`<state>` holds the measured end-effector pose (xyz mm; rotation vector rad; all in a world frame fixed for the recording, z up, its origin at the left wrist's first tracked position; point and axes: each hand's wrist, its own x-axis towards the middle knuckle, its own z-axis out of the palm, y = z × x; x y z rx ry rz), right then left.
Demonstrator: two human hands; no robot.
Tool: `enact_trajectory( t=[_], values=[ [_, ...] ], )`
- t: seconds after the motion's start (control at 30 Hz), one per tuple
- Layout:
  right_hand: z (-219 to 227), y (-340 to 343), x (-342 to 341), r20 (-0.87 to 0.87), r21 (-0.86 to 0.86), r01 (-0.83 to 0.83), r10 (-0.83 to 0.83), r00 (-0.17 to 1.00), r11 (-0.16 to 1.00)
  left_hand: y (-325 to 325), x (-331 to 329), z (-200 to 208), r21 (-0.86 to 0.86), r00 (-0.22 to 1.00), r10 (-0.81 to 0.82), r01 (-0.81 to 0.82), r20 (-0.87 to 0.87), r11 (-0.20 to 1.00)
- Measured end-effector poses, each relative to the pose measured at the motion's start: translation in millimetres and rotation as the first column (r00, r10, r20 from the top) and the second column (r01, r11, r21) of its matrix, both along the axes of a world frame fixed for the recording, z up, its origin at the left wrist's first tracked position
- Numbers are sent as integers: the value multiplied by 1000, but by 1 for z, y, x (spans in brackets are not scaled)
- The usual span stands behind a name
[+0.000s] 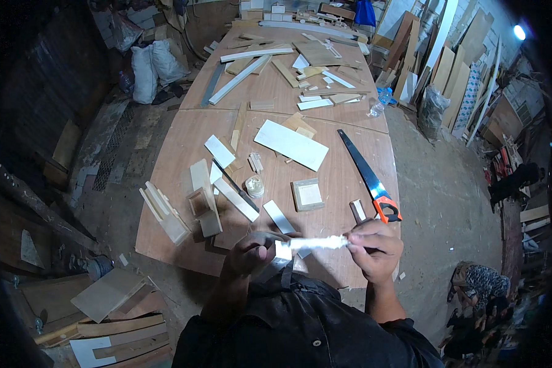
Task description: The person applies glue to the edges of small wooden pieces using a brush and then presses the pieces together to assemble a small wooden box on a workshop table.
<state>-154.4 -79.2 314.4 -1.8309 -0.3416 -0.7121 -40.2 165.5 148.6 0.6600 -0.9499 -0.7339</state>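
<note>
Close to my body, my left hand (251, 251) is wrapped round a small block with a white face (281, 250). My right hand (374, 247) pinches one end of a narrow, rough-edged whitish strip (317, 243), whose other end meets the block. Whether the two are joined, and what the strip is made of, I cannot tell. Below the hands on the table lies a white-faced slat (279, 216). Beyond my right hand are a handsaw (366, 172) with an orange and black handle and a small wooden piece (357, 211). A square frame-like wooden piece (308, 195) lies farther left.
A small open jar (254, 186), a long dark tool (234, 186) and several wood offcuts (165, 211) cover the left of the wooden table (184, 141). A white board (291, 145) lies mid-table. A plastic bottle (381, 102) stands by the right edge; boards lean at the wall.
</note>
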Motion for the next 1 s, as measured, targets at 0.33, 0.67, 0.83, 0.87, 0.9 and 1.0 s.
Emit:
enact_trajectory(
  t=[0.33, 0.67, 0.83, 0.87, 0.9, 1.0],
  values=[
    [3, 1, -2, 60, -45, 19, -16, 998, 999, -1, -11, 18, 23, 989, 138, -137, -57, 990],
    [3, 5, -1, 32, -85, 32, -29, 999, 996, -1, -14, 31, 27, 976, 216, -215, -10, 976],
    [8, 7, 0, 76, -101, -54, 62, 995, 993, -1, -17, 30, 30, 953, 300, -301, 41, 953],
    [9, 8, 0, 76, -101, -54, 62, 995, 993, 2, -17, 21, 20, 934, 338, -342, 117, 939],
    [10, 10, 1, 74, -137, 2, 9, 997, 991, 5, -16, 11, 7, 907, 376, -384, 192, 923],
    [10, 8, 0, 63, -120, 56, -49, 997, 991, 9, -13, 1, -51, 786, 468, -491, 403, 869]
  ],
)
